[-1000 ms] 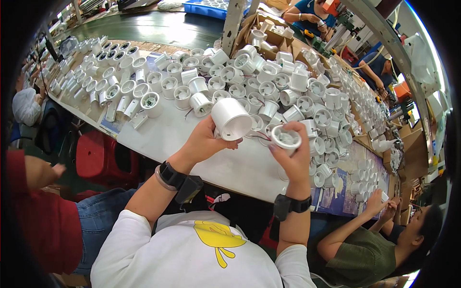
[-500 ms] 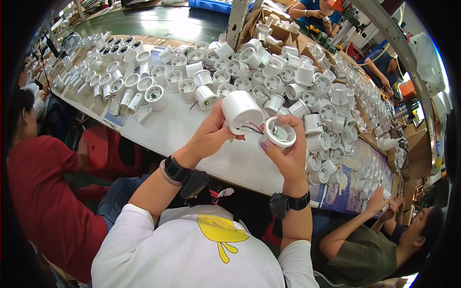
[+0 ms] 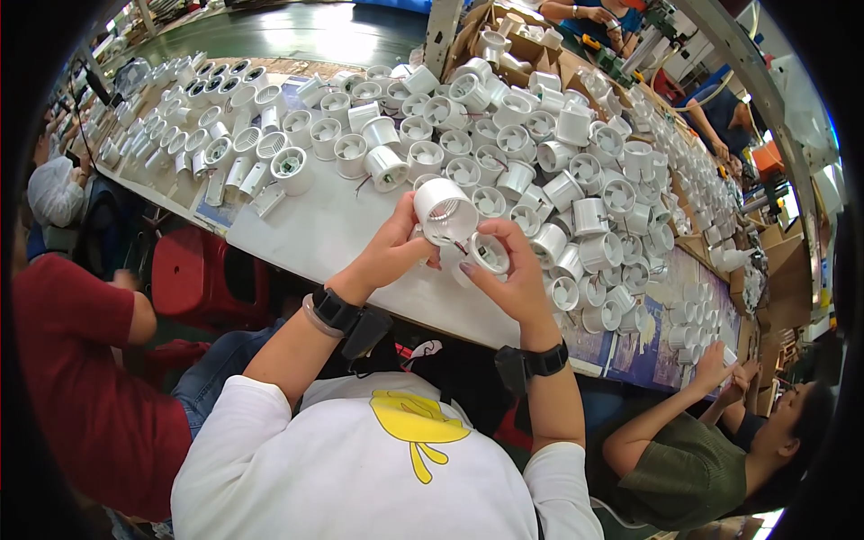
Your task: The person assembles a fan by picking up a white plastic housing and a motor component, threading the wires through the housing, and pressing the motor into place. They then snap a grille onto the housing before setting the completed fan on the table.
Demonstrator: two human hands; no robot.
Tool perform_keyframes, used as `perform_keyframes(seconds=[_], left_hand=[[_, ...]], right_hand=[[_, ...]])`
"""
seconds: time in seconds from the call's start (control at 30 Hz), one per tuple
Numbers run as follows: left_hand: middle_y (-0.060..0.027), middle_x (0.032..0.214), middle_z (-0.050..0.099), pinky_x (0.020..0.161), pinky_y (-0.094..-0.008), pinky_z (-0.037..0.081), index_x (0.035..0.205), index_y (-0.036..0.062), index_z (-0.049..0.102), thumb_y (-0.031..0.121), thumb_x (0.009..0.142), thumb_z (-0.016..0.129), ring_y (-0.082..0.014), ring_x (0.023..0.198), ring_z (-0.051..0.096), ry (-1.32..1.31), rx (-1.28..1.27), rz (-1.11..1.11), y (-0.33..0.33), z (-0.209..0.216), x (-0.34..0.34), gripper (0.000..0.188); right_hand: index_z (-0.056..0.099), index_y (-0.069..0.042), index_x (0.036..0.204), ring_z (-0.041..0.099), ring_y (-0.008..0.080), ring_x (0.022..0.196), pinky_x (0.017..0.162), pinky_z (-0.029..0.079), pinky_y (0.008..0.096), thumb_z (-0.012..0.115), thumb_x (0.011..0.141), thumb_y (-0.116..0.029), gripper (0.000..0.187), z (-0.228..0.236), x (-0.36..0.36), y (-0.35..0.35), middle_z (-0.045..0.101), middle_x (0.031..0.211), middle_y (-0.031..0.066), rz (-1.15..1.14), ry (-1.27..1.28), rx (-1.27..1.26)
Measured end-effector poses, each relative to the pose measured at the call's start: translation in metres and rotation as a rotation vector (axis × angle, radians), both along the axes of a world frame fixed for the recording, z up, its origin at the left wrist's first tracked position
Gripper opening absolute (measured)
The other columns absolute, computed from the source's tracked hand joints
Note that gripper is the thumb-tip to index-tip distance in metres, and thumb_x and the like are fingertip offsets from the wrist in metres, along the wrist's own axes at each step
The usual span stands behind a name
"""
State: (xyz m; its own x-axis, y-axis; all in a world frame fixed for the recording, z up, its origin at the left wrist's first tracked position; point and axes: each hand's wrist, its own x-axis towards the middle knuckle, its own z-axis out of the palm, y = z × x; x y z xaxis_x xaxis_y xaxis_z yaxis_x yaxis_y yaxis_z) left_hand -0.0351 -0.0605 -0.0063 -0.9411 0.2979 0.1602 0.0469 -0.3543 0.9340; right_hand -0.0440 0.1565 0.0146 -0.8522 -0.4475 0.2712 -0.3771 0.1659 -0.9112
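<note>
My left hand grips a white plastic cylindrical housing from its left side. The housing's open mouth is tilted toward me, and slots show on its inner wall. In my right hand, thumb and fingers are closed round a smaller white round fan unit, with something dark at its centre. The unit sits just right of the housing's lower rim. Short thin wires show in the narrow gap between the two parts. Both are held above the white board.
Many white fan units are heaped beyond my hands and to the right. Rows of white housings stand on the left. A red stool is at left. Co-workers sit on both sides, one in red, one in green.
The housing has turned so its open mouth faces me instead of away. My right hand has brought the fan unit leftward, closer under the housing's rim.
</note>
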Motion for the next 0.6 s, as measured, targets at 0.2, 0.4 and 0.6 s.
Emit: perform_keyframes(seconds=[0.2, 0.4, 0.6], left_hand=[[-0.0065, 0.108, 0.054, 0.076, -0.0277, 0.050, 0.135, 0.0034, 0.031, 0.003, 0.091, 0.049, -0.0111, 0.086, 0.057, -0.066, -0.090, 0.018, 0.001, -0.030, 0.001, 0.048], [-0.0065, 0.113, 0.055, 0.080, -0.0276, 0.049, 0.135, 0.0028, 0.035, 0.004, 0.093, 0.049, -0.0109, 0.091, 0.057, -0.095, -0.063, 0.045, 0.003, -0.029, 0.002, 0.044], [-0.0055, 0.118, 0.054, 0.086, -0.0274, 0.048, 0.135, 0.0023, 0.038, 0.005, 0.095, 0.048, -0.0111, 0.101, 0.055, -0.048, -0.052, 0.104, 0.005, -0.032, 0.004, 0.041]], right_hand=[[0.052, -0.007, 0.116, 0.057, 0.0206, 0.107, 0.091, 0.045, 0.0324, 0.077, 0.073, -0.010, 0.050, -0.021, 0.008, -0.003, 0.055, 0.115, 0.0086, -0.129, 0.140, 0.213], [0.052, -0.009, 0.117, 0.045, 0.0345, 0.123, 0.102, 0.037, 0.0427, 0.081, 0.068, -0.013, 0.057, -0.007, 0.015, -0.016, 0.044, 0.136, 0.0169, -0.317, 0.535, 0.332], [0.053, -0.012, 0.116, 0.037, 0.0386, 0.131, 0.106, 0.032, 0.0472, 0.083, 0.066, -0.016, 0.059, -0.008, 0.015, -0.021, 0.036, 0.144, 0.0180, -0.324, 0.640, 0.337]])
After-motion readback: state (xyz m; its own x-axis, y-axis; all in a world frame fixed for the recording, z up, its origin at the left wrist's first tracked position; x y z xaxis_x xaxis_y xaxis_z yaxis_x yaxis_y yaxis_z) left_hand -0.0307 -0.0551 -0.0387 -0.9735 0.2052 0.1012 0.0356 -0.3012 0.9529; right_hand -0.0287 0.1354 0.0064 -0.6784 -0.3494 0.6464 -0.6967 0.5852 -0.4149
